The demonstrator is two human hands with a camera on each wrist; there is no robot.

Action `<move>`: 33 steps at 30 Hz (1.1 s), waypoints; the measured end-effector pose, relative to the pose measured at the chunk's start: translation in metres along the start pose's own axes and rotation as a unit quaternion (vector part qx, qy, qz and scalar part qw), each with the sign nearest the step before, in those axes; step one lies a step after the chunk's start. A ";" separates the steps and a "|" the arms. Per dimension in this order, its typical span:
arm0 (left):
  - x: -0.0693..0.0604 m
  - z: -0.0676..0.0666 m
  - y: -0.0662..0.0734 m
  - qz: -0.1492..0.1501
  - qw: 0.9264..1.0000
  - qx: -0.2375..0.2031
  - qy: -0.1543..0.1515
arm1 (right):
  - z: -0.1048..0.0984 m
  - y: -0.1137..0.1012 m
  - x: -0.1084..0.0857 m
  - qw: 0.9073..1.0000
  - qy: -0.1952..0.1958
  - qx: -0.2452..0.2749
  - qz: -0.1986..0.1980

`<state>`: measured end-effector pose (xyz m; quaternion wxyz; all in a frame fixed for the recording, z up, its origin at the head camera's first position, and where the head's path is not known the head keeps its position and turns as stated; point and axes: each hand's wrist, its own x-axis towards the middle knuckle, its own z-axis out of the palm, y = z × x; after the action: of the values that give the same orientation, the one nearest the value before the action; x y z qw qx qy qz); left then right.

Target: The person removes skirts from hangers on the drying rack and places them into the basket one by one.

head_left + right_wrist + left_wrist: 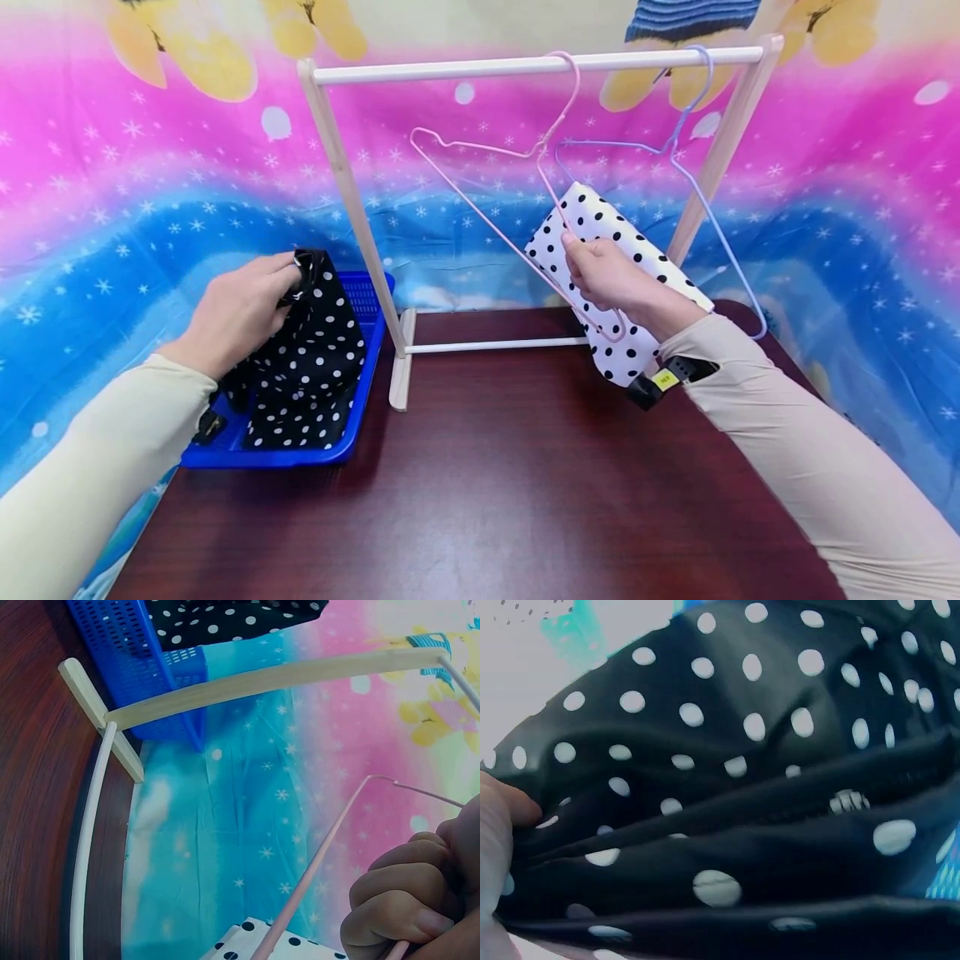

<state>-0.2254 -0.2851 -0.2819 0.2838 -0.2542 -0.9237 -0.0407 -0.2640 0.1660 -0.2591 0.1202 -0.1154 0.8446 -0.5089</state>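
My left hand (243,312) pinches the top edge of a black cloth with white dots (315,358), partly lifted from the blue basket (352,454). In the left wrist view the black cloth (727,750) fills most of the picture in folds. My right hand (607,271) grips one sloping side of the pink hanger (480,212), whose hook still rests on the rack's top bar. Behind that hand, a white cloth with black dots (630,242) hangs on the blue hanger (720,221). The right wrist view shows curled fingers (405,900) around the pink wire.
A wooden rack (348,183) with a white top bar (450,69) stands on the dark red-brown table (487,483). Its left foot (401,375) is close beside the basket. A patterned curtain (187,167) hangs behind everything.
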 end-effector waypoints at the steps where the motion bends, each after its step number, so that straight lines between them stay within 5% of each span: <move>1: 0.001 0.000 0.001 -0.018 1.000 -0.014 -0.011 | 0.000 0.000 0.000 1.000 0.001 0.001 0.000; 3: 0.003 -0.001 0.003 -0.067 0.995 -0.056 -0.041 | -0.001 0.001 0.000 1.000 0.002 0.001 -0.001; 7: 0.009 -0.006 0.005 -0.151 0.974 -0.134 -0.101 | -0.001 0.000 -0.001 1.000 -0.003 -0.001 -0.003; 11: 0.011 -0.008 0.005 -0.178 0.959 -0.161 -0.152 | -0.001 -0.001 -0.001 1.000 -0.005 -0.001 0.000; 15: 0.010 -0.006 0.005 -0.185 0.954 -0.150 -0.183 | 0.000 -0.002 -0.001 1.000 -0.006 -0.001 -0.001; 19: 0.009 -0.001 0.007 -0.151 0.970 -0.114 -0.155 | 0.000 -0.002 -0.001 1.000 -0.007 -0.001 0.000; 24: 0.009 0.016 0.010 -0.044 0.997 -0.025 -0.060 | 0.001 -0.001 0.000 1.000 -0.003 -0.001 -0.001; 29: 0.007 0.037 0.009 0.063 0.997 0.043 0.000 | 0.003 -0.001 0.001 1.000 0.002 0.001 0.003; 33: 0.008 0.050 0.008 0.089 0.994 0.063 -0.009 | 0.002 -0.001 0.002 1.000 -0.005 0.009 0.003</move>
<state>-0.2531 -0.2637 -0.3200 0.2937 -0.3176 -0.9005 0.0454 -0.2647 0.1633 -0.2591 0.1265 -0.1146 0.8399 -0.5152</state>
